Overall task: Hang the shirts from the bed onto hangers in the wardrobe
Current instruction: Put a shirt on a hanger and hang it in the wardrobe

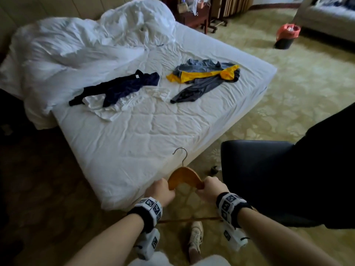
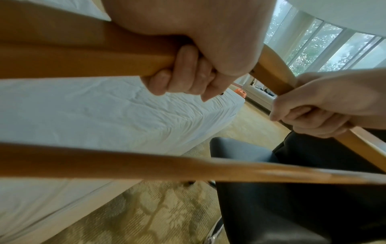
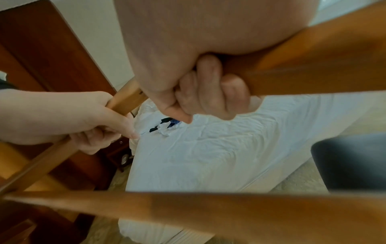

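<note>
Hands [image 1: 162, 191] [image 1: 211, 188] grip wooden hanger [image 1: 184, 175], metal hook upright.

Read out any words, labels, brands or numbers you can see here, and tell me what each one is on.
No readable text in any view.
Wrist bands: black-and-white square marker patterns only, no letters or numbers.
Navy shirt: a small white tag at the collar, too small to read.
Wooden hanger, held by both hands: no print visible.

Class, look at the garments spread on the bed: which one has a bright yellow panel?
The grey shirt with the yellow panel, lying on the bed's right side. The dark navy shirt and the white garment beneath it show no yellow.
</note>
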{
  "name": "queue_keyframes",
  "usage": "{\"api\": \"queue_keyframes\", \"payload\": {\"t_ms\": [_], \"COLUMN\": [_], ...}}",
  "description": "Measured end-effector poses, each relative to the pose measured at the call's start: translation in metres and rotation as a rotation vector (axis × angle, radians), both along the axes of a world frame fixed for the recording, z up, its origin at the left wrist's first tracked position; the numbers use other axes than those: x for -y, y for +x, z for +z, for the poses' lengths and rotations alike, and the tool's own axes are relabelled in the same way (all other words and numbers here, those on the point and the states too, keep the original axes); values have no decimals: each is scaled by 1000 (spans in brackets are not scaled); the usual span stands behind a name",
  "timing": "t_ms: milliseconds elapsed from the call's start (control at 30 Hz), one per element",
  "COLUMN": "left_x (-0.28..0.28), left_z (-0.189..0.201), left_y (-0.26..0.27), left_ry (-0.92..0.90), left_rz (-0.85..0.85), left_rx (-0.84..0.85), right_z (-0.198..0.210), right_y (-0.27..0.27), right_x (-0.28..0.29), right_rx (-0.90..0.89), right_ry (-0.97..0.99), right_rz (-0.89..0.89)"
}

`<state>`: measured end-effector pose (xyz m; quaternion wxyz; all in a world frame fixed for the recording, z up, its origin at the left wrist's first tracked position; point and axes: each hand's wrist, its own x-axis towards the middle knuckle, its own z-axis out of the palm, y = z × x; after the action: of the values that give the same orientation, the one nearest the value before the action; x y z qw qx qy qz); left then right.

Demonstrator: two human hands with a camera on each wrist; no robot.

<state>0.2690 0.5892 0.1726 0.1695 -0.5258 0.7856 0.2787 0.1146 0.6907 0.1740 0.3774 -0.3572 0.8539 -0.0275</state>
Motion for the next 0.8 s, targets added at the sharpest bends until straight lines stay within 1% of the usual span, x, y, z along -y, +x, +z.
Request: {"api": "queue_keyframes", "payload": {"t_ms": [167, 267, 367, 500, 600, 733, 800], "left_x": [61, 102, 154, 231, 279, 330, 351], "left_z": [-8, -11, -15, -25, -28, -37, -45], "left_y": [-40, -62, -93, -143, -176, -216, -236], "left_ry": [9, 6, 26, 23, 20, -37, -49], "left_rz": [42, 26, 5, -52, -89, -174, -218], "left_rx": [-33, -15, -27, -56, -83, -113, -119], "right_z": [-2, -3, -7, -15, -13, -17, -24], "right_y": [-47, -70, -98, -144, -178, -221, -248], "right_x": [66, 109, 157, 227, 272, 316, 332], "right_rx": [50, 72, 81, 64, 27, 52, 72], "right_ry": [5, 20, 18, -4, 25, 41, 44], "right_rz": [29, 51, 35, 8, -13, -65, -123]}}
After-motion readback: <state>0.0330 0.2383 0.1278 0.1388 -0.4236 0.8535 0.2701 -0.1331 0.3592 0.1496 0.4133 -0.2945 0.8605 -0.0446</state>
